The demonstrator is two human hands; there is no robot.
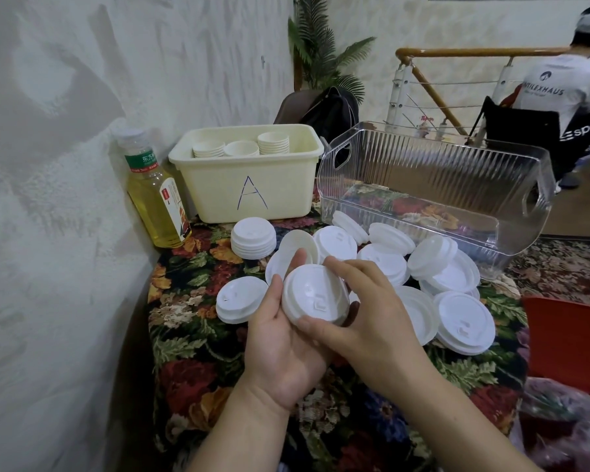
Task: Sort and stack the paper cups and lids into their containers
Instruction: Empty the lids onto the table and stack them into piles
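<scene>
Both hands — left hand (280, 338), right hand (365, 321) — had fingers (346, 267) clamped on a white lid (315, 294); loose lids (464, 321) lay just beyond.

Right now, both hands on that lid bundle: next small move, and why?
Probably set the held bundle of white plastic lids onto the neat stack of white lids in front of the cream plastic bin marked A. The left hand cradles it, the right hand grips its rim, the clear ribbed plastic container is lying tipped, and loose white lids remain scattered.
</scene>
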